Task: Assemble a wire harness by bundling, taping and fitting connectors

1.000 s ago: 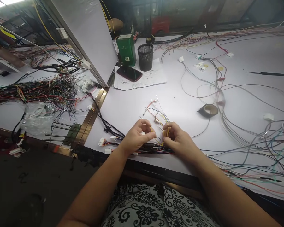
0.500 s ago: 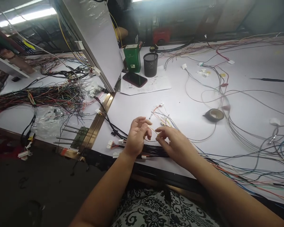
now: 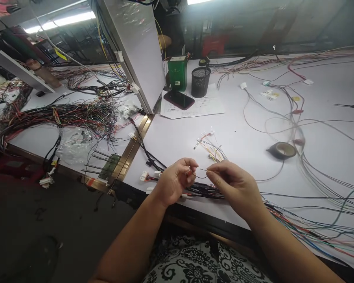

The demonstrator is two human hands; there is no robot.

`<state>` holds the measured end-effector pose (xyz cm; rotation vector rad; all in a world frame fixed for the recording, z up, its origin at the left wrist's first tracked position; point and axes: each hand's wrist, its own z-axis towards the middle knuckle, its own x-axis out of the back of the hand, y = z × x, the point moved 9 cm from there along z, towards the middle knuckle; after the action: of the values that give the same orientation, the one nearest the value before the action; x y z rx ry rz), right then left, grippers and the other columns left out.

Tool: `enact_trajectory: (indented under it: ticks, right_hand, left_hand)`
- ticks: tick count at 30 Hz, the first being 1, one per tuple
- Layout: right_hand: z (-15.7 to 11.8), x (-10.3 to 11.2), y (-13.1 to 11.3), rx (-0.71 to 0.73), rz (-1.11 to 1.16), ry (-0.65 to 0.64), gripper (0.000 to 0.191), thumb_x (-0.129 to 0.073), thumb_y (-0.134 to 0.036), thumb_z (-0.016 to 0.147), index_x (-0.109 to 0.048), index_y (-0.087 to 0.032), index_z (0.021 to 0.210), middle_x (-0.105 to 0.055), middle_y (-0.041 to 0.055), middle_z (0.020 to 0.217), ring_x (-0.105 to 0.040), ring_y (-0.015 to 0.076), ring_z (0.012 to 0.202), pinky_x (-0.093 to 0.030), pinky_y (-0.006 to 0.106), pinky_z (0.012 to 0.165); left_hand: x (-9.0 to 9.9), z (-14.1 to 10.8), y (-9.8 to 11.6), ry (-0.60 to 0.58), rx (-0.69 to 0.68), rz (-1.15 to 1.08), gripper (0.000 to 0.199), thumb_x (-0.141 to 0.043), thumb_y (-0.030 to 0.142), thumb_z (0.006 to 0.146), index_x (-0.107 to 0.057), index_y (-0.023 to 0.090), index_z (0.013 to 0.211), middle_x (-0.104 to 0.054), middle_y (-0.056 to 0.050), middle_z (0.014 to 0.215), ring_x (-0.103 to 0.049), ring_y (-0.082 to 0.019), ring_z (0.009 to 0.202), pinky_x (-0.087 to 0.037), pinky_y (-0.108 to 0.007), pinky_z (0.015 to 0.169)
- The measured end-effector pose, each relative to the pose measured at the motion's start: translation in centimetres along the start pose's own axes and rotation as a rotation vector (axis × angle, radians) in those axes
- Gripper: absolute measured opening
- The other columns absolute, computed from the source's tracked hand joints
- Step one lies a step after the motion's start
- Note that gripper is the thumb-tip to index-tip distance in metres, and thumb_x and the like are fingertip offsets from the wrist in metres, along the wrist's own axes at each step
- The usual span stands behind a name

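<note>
My left hand point(image 3: 176, 181) is curled, its fingers closed round a small part with a dark wire and a bit of red showing; the part itself is mostly hidden. Close on its right, my right hand point(image 3: 234, 186) pinches a thin wire whose metal tip point(image 3: 203, 169) points toward my left fingers. A small gap lies between the tip and those fingers. Beyond my hands lies a bunch of thin wires point(image 3: 214, 151) with metal ends. Under my hands runs a black cable bundle point(image 3: 202, 189), with white connectors point(image 3: 144, 176) to the left.
A black tape roll point(image 3: 284, 150) lies at the right among loose wires. Farther back are a phone point(image 3: 179, 100) on a paper sheet point(image 3: 209, 111), a mesh cup point(image 3: 200, 83) and a green box point(image 3: 177, 74). A wire heap point(image 3: 73, 114) lies left of the upright panel point(image 3: 146, 55).
My hands have drawn slightly apart, and the wire's metal tip now shows between them. The view has shifted, so the table things appear farther right or left-edge items come into sight.
</note>
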<state>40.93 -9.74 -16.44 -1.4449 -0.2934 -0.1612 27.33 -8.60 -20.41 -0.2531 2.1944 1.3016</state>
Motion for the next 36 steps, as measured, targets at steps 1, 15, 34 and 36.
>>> enact_trajectory:
  ticks: [1,15,34,36]
  right_hand:
    - [-0.1,-0.2,-0.4,0.038,-0.03,-0.011,0.012,-0.06,-0.034,0.089,-0.065,-0.023,0.086,-0.058,0.0009,0.072,-0.051,0.0148,0.064,-0.043,0.03,0.059]
    - [-1.3,-0.8,-3.3,0.378,-0.31,0.043,0.011,-0.053,-0.013,0.084,-0.053,-0.022,0.077,-0.059,0.0015,0.079,-0.053,0.0129,0.067,-0.046,0.028,0.061]
    - [-1.9,-1.1,-3.1,0.456,-0.482,0.083,0.01,-0.051,-0.016,0.089,-0.059,-0.021,0.084,-0.067,0.0046,0.086,-0.061,0.0158,0.075,-0.048,0.028,0.065]
    - [-2.0,-1.4,-2.9,0.454,-0.466,0.088,0.012,-0.05,-0.017,0.091,-0.06,-0.02,0.086,-0.067,0.0053,0.088,-0.061,0.0158,0.077,-0.048,0.028,0.066]
  left_hand:
    - [0.0,-0.3,0.0,-0.004,0.016,-0.063,0.018,-0.057,0.015,0.071,-0.066,0.013,0.087,-0.051,-0.002,0.076,-0.047,-0.008,0.058,-0.041,-0.021,0.055]
    - [1.4,-1.2,-2.2,0.195,-0.071,-0.181,0.031,-0.08,0.035,0.071,-0.067,0.014,0.091,-0.066,-0.001,0.077,-0.059,-0.004,0.057,-0.049,-0.013,0.055]
    - [0.6,-2.0,-1.6,0.314,-0.309,0.023,0.019,-0.081,0.027,0.07,-0.07,0.018,0.083,-0.071,0.0,0.082,-0.064,-0.009,0.076,-0.051,-0.019,0.074]
    - [0.7,-2.1,-1.6,0.325,-0.329,0.056,0.019,-0.081,0.027,0.07,-0.07,0.018,0.083,-0.072,-0.001,0.083,-0.065,-0.011,0.077,-0.052,-0.021,0.076]
